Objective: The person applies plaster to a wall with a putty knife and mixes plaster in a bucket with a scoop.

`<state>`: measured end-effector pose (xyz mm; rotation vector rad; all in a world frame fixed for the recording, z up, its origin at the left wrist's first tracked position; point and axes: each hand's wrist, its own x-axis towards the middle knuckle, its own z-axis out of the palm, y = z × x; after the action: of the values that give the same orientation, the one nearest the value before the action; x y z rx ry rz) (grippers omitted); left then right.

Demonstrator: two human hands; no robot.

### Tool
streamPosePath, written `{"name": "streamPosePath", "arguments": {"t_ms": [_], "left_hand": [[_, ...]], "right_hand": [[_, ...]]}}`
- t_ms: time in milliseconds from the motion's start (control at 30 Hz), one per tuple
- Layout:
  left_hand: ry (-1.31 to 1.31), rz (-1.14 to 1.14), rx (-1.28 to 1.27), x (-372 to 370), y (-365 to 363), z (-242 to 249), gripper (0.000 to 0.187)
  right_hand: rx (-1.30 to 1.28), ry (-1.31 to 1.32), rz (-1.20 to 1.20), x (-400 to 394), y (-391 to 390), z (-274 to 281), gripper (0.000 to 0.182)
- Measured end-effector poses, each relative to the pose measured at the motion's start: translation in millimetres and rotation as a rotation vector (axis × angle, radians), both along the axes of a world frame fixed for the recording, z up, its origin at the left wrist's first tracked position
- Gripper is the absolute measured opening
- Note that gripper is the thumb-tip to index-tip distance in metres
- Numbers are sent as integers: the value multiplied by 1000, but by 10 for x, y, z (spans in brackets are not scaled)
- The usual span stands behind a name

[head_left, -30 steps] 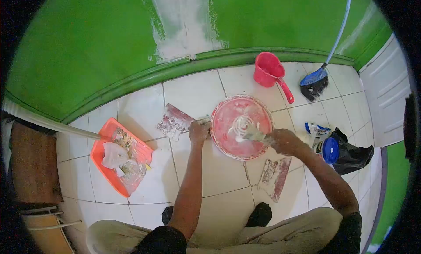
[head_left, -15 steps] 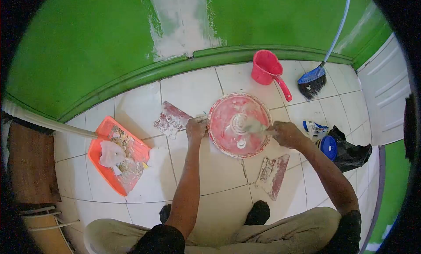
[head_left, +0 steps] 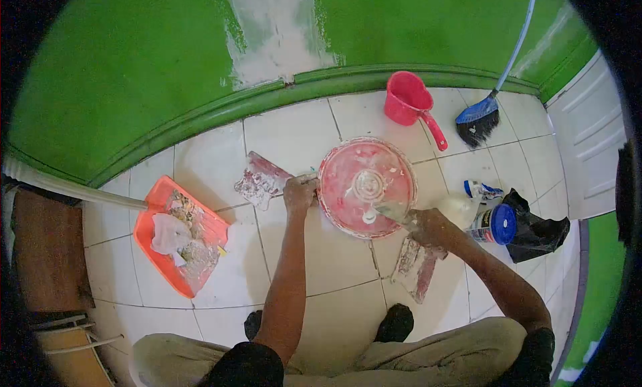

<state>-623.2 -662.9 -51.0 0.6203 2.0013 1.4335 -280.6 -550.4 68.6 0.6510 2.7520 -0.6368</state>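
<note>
A red round pan (head_left: 348,173) with a raised rim sits on the tiles, smeared with white paste; a small white lump lies in its lower part. My left hand (head_left: 300,193) is closed on the pan's left rim. In my right hand (head_left: 431,226) is a putty knife (head_left: 393,215), its blade angled over the pan's lower right. Below that hand lies a paste-crusted, wide reddish scraper (head_left: 413,270), partly covered by the hand. A similar scraper (head_left: 261,180) rests left of the pan, beside my left hand.
An orange dustpan (head_left: 157,260) holding debris lies at left. Beyond the pan stand a pink dipper (head_left: 406,99) and a blue broom (head_left: 478,119). At right are a blue-lidded tub (head_left: 501,224) and a black bag (head_left: 535,230). The green wall (head_left: 147,73) runs behind.
My right hand and the putty knife have moved down and slightly left, from the pan's centre toward its lower right. My left hand stays at the rim.
</note>
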Motion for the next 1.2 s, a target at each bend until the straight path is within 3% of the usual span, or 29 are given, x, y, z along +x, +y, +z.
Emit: {"name": "streamPosePath", "arguments": {"t_ms": [33, 67, 100, 167, 200, 233, 300, 333, 367, 433, 467, 533, 667, 767, 867, 933, 1033, 1200], "left_hand": [[-197, -8, -25, -16, -4, -34, 29], [-202, -5, -26, -21, -13, -68, 29], [-79, -2, -18, -22, -14, -106, 29], [47, 2, 0, -16, 21, -132, 29], [49, 3, 2, -16, 23, -139, 29], [52, 4, 0, -29, 15, -128, 29], [144, -16, 6, -42, 6, -101, 29], [229, -36, 17, -28, -4, -81, 29], [225, -34, 15, -15, -17, -58, 29], [-82, -34, -3, 11, -23, 17, 29], [-82, -33, -1, 15, -18, 15, 29], [-98, -7, 25, -10, 1, -80, 29], [71, -32, -70, -29, 12, -93, 29], [52, 16, -68, 24, -3, 58, 28], [-159, 11, 15, -30, 37, -145, 29], [-36, -47, 36, -23, 14, -75, 28], [-10, -18, 62, 1, -3, -59, 27], [-24, -16, 37, 1, 14, -81, 22]], "right_hand": [[-147, 30, -206, -173, -142, 418, 34], [-293, 59, -411, -262, -220, 647, 28], [-291, 53, -409, -198, -154, 475, 28], [263, 40, 100, -18, 34, 4, 25], [-94, 73, -262, -153, -185, 329, 27], [-94, 77, -263, -152, -243, 304, 27], [-100, 270, -139, -146, -361, 176, 24], [185, 515, 200, -179, -344, 120, 24], [182, 512, 202, -158, -315, 104, 24], [-151, 137, -166, -421, -389, 578, 26], [-149, 137, -166, -384, -360, 457, 26], [52, 168, 88, -269, -308, 141, 24], [178, 263, 62, -147, -340, 208, 24], [150, 37, -4, -324, -275, 420, 33], [202, 262, 100, -343, -251, 180, 37], [122, 68, 68, -361, -219, 147, 37], [215, 2, -26, -324, 15, 253, 35], [243, -28, 73, -260, 154, 284, 33]]}}
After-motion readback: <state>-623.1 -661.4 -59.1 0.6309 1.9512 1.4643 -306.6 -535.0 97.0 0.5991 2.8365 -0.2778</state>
